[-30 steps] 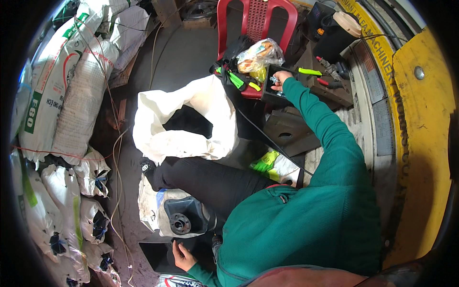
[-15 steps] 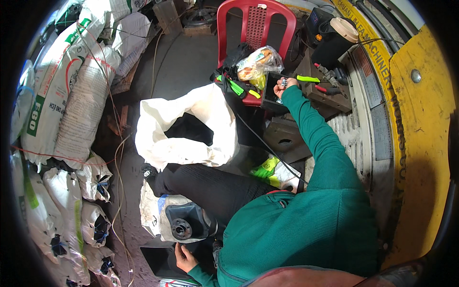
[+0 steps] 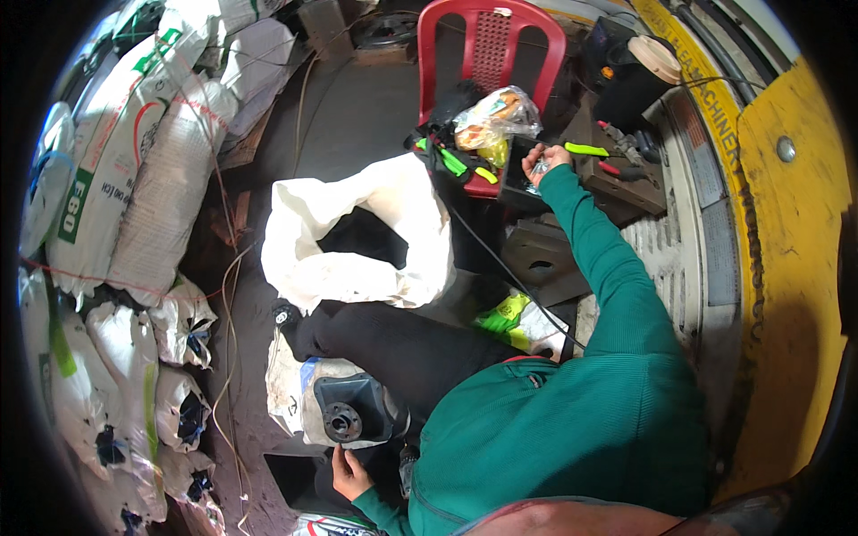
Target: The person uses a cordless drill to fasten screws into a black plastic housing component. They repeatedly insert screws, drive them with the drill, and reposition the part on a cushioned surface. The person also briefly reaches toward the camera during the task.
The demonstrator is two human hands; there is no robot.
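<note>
My right hand (image 3: 549,161) holds small metal screws (image 3: 539,168) in its curled fingers, above an open black box (image 3: 516,189) by the red chair. Low in the view, my left hand (image 3: 352,475) has its fingers stretched up to the lower edge of a dark grey plastic housing (image 3: 376,393). That housing carries a round flange (image 3: 342,422) with holes around its middle and lies on a white sack (image 3: 286,393) beside my leg. Whether the left fingertips touch the housing, I cannot tell.
An open white sack (image 3: 295,228) stands beyond my leg. The red chair (image 3: 527,54) bears plastic bags (image 3: 496,121) and green-handled tools. Pliers (image 3: 626,170) lie on a metal block at right, near a black tumbler (image 3: 636,85). Filled sacks (image 3: 170,196) line the left; cables cross the floor.
My right hand has opened a little and lowered slightly toward the black box, with the screws still in it. The left hand stays by the housing. The whole view has shifted slightly.
</note>
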